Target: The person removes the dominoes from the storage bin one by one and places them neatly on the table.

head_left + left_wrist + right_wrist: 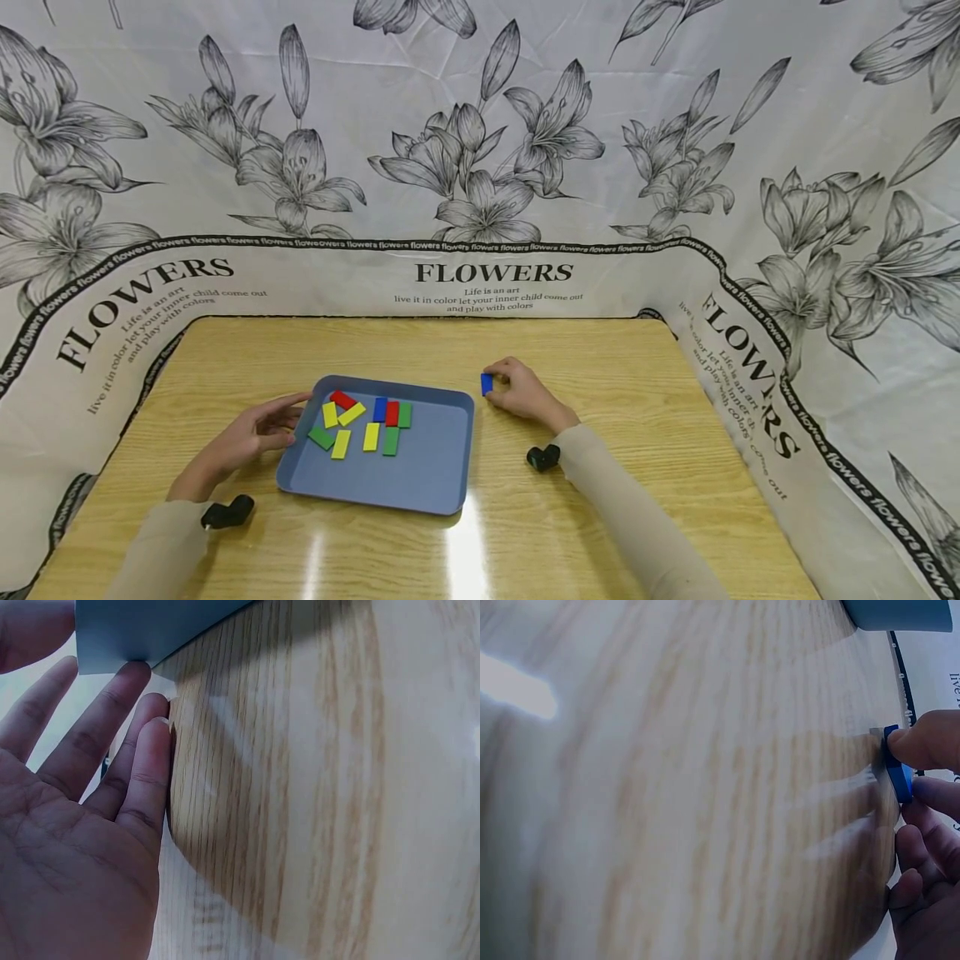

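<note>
Flower-print cloth (345, 283): hangs behind and beside my work, probably as a screen.
Counter (660, 400): carries the tray flat; its wood surface lies beneath both my arms.
Tray (337, 483): lies left of centre, between my two hands; its raised rim likely keeps the pieces together.
Left grip (247, 433): fingers and thumb apart, touching the tray's left wall; I judge this a steadying contact, clamped on nothing.
Right grip (521, 392): thumb and fingers clamped on the blue block, just outside the tray's right rim.
Loose blocks (341, 444): ten, red, yellow, green and blue, lying in the tray's far half; three stand side by side, others at angles.
Blue block (487, 383): pinched at opposite ends, presumably leaving its broad face uncovered; I cannot tell whether it touches the counter.
</note>
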Action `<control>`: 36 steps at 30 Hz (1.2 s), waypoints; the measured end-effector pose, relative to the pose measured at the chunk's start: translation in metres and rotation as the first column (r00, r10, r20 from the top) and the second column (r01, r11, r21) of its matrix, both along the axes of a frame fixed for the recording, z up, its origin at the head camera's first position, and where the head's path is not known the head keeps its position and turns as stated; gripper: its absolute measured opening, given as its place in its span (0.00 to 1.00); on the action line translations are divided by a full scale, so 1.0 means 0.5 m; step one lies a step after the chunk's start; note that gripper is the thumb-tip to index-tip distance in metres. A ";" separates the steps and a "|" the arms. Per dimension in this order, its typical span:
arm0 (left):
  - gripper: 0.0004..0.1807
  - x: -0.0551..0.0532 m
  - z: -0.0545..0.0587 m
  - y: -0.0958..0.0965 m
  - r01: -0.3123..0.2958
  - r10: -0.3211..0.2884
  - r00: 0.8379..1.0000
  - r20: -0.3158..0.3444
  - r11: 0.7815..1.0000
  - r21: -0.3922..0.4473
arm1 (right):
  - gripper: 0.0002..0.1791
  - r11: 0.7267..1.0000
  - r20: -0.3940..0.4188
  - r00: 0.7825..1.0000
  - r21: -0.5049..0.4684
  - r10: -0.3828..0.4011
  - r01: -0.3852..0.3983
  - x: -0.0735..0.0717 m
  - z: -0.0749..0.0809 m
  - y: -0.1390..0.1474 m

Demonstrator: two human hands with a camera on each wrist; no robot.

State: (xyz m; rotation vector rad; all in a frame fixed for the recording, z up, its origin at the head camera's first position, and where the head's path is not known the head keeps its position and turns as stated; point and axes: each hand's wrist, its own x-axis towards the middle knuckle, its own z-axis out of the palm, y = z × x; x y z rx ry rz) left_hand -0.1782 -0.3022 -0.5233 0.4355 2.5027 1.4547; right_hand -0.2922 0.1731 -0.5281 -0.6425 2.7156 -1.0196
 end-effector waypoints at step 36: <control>0.36 0.000 -0.004 0.003 -0.011 0.011 1.000 -0.020 1.000 -0.001 | 0.29 1.000 0.010 1.000 0.027 -0.002 0.002 0.000 0.003 -0.001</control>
